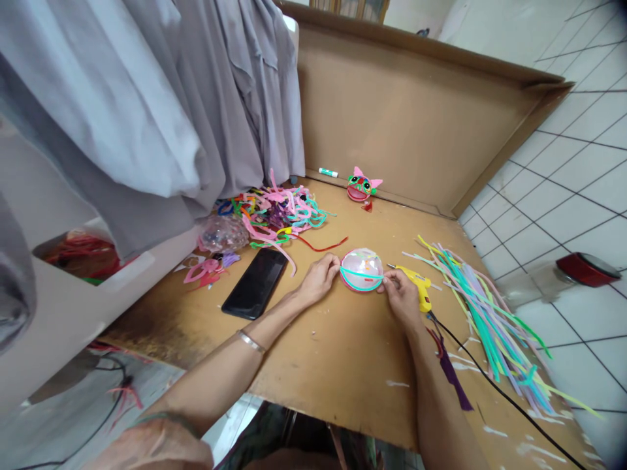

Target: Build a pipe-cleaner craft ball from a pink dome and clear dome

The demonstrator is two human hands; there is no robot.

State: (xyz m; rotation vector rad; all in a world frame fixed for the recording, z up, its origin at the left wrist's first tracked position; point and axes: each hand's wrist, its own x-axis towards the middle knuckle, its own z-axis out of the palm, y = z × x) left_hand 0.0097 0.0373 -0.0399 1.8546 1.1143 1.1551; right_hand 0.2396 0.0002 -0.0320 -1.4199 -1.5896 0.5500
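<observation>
On the brown table, a small round translucent plastic dish (369, 262) with a pink edge sits between my hands. A turquoise pipe cleaner (361, 275) stretches across its near part, and turquoise also follows the near rim. My left hand (321, 279) pinches the pipe cleaner's left end at the dish's edge. At the opposite edge, my right hand (401, 297) has its thumb and finger closed on the right end. Just beyond my right hand lies a yellow hot glue gun (416, 286), its nozzle pointing toward the dish.
A black phone (255, 284) lies left of my left forearm. Behind it are tangled pipe cleaners (294, 207) and a crumpled clear plastic bag (223, 233). Straight pipe cleaners (482, 313) and a black cord (494, 385) lie right. A decorated pink-eared face (360, 186) stands near the cardboard wall (386, 117).
</observation>
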